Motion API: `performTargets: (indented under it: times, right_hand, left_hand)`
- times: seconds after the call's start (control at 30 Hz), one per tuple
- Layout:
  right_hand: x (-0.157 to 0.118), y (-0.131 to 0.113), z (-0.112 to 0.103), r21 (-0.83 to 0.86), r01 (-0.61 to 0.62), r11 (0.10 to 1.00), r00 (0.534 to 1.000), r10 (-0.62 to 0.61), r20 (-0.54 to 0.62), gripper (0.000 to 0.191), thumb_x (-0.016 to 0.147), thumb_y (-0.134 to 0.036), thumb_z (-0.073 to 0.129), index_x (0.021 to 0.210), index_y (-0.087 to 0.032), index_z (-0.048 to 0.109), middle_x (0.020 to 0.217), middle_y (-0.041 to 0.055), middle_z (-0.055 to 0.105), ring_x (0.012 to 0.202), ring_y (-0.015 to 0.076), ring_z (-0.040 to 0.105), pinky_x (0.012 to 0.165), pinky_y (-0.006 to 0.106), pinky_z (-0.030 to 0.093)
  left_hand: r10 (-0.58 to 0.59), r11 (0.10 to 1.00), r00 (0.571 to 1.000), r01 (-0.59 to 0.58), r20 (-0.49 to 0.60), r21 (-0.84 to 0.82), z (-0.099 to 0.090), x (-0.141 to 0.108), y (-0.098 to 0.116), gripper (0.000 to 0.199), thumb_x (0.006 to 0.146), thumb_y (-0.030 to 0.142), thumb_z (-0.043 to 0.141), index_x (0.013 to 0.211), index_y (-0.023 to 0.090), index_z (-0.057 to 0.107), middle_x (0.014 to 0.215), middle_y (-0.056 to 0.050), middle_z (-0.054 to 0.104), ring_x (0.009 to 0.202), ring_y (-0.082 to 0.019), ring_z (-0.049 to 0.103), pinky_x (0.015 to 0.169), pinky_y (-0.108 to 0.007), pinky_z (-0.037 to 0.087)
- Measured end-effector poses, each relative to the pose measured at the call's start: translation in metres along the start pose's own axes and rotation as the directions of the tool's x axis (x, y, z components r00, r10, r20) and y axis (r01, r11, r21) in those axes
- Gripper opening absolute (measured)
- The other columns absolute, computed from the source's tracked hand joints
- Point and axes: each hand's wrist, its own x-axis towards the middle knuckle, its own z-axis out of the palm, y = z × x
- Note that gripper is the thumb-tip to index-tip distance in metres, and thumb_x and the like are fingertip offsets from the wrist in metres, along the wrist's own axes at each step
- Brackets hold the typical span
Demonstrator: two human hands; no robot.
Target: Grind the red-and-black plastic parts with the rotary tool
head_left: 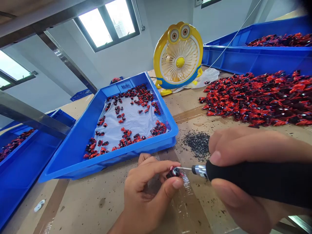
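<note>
My left hand (148,191) pinches a small black and red plastic part (173,172) between thumb and forefinger, just above the cardboard-covered table. My right hand (243,156) is wrapped round the thick black body of an electric screwdriver (246,180), which has a silver collar and a thin bit. The bit points left, and its tip meets the part at my left fingertips. Whether it sits on a screw is too small to make out. Beside my right hand lies a heap of tiny dark screws (198,143).
A blue tray (143,146) with a white liner holds many similar parts. On the right rises a large pile of black and red parts (258,99), with blue bins (258,58) behind. A yellow fan (180,61) stands at the back. Metal posts (65,58) cross the left side.
</note>
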Motion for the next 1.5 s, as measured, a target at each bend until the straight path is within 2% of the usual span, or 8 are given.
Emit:
performTargets:
  times: [0.37, 0.47, 0.63, 0.77, 1.03, 1.2, 1.37, 1.5]
  right_hand:
    - [0.001, -0.006, -0.004, -0.007, -0.022, 1.000, 0.999, 0.023, 0.040, 0.015, 0.092, -0.033, 0.080, 0.092, -0.026, 0.067, 0.070, -0.0048, 0.067, 0.057, 0.0106, 0.066, 0.054, 0.031, 0.053]
    - [0.001, -0.007, -0.005, -0.029, -0.024, 0.999, 0.995, 0.027, 0.099, 0.022, 0.098, -0.042, 0.075, 0.089, -0.028, 0.060, 0.065, -0.0089, 0.063, 0.051, 0.0068, 0.060, 0.052, 0.028, 0.050]
    - [0.002, -0.006, -0.003, -0.044, -0.018, 0.999, 0.998, 0.020, 0.062, 0.023, 0.097, -0.046, 0.075, 0.090, -0.029, 0.061, 0.057, -0.0087, 0.052, 0.052, 0.0101, 0.060, 0.053, 0.030, 0.051]
    - [0.000, -0.007, -0.004, -0.036, -0.046, 0.998, 0.990, 0.051, 0.131, 0.021, 0.097, -0.042, 0.076, 0.091, -0.030, 0.060, 0.063, -0.0096, 0.060, 0.050, 0.0080, 0.059, 0.051, 0.027, 0.051]
    - [0.004, -0.005, -0.006, -0.067, -0.012, 0.998, 0.994, 0.019, 0.105, 0.023, 0.097, -0.044, 0.076, 0.090, -0.029, 0.060, 0.063, -0.0103, 0.060, 0.049, 0.0063, 0.057, 0.051, 0.025, 0.049]
    - [0.000, -0.006, -0.005, 0.041, -0.020, 0.999, 0.994, 0.015, 0.109, 0.019, 0.087, -0.023, 0.083, 0.091, -0.025, 0.064, 0.066, -0.0073, 0.060, 0.054, 0.0093, 0.060, 0.053, 0.029, 0.050]
    - [-0.001, -0.006, -0.008, 0.096, -0.033, 0.995, 0.993, 0.022, 0.114, 0.019, 0.085, -0.018, 0.081, 0.090, -0.023, 0.063, 0.068, -0.0072, 0.060, 0.054, 0.0068, 0.055, 0.052, 0.029, 0.044]
    - [0.004, -0.004, -0.008, -0.019, 0.011, 1.000, 0.990, -0.008, 0.142, 0.020, 0.093, -0.036, 0.079, 0.090, -0.028, 0.061, 0.059, -0.0099, 0.054, 0.052, 0.0084, 0.059, 0.052, 0.027, 0.051]
  left_hand:
    - [0.017, 1.000, 1.000, -0.017, -0.007, -0.014, 0.000, 0.001, -0.004, 0.013, 0.099, 0.034, 0.084, 0.110, 0.027, 0.085, 0.080, 0.006, 0.081, 0.068, -0.011, 0.065, 0.080, -0.033, 0.043]
    - [0.023, 1.000, 1.000, -0.023, -0.005, 0.013, -0.001, 0.001, -0.003, 0.013, 0.100, 0.035, 0.084, 0.109, 0.026, 0.085, 0.080, 0.006, 0.081, 0.068, -0.011, 0.065, 0.083, -0.033, 0.043]
    - [0.024, 0.999, 1.000, -0.024, 0.007, 0.022, 0.000, 0.002, -0.001, 0.012, 0.100, 0.034, 0.084, 0.109, 0.026, 0.085, 0.080, 0.007, 0.081, 0.068, -0.011, 0.066, 0.081, -0.032, 0.043]
    - [0.022, 0.999, 1.000, -0.021, -0.006, 0.033, 0.000, 0.001, -0.001, 0.011, 0.099, 0.033, 0.085, 0.108, 0.027, 0.084, 0.081, 0.007, 0.081, 0.068, -0.010, 0.066, 0.083, -0.032, 0.043]
    - [-0.010, 1.000, 1.000, 0.010, -0.001, 0.027, 0.000, 0.003, 0.000, 0.010, 0.098, 0.033, 0.085, 0.107, 0.028, 0.085, 0.081, 0.006, 0.083, 0.067, -0.011, 0.066, 0.080, -0.032, 0.044]
    - [-0.016, 0.999, 1.000, 0.016, 0.002, 0.035, -0.001, 0.002, 0.000, 0.010, 0.098, 0.032, 0.086, 0.107, 0.028, 0.085, 0.082, 0.006, 0.084, 0.067, -0.011, 0.066, 0.080, -0.032, 0.044]
    - [-0.006, 0.999, 1.000, 0.006, -0.003, 0.048, -0.001, 0.001, 0.000, 0.010, 0.098, 0.032, 0.085, 0.106, 0.027, 0.086, 0.080, 0.005, 0.084, 0.066, -0.013, 0.067, 0.082, -0.034, 0.045]
    - [0.005, 0.999, 1.000, -0.004, -0.003, 0.052, 0.000, 0.002, -0.001, 0.011, 0.100, 0.036, 0.083, 0.106, 0.026, 0.086, 0.080, 0.003, 0.084, 0.065, -0.015, 0.067, 0.078, -0.035, 0.046]
